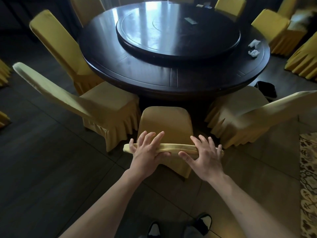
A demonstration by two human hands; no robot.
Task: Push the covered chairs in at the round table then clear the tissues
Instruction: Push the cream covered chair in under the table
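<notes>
- Here, the left hand [147, 152] and right hand [205, 156] rest on the top of the covered chair [167, 124], fingers [158, 136] spread straight, gripping nothing.
- The chair stands just short of the round bench [137, 73].
- Crumpled tissues [253, 48] lie at the bench's right rim.

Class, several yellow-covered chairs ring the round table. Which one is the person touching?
The nearest chair, directly in front of the camera. Both the left hand and right hand rest on its backrest top; no hand touches any other chair.
</notes>
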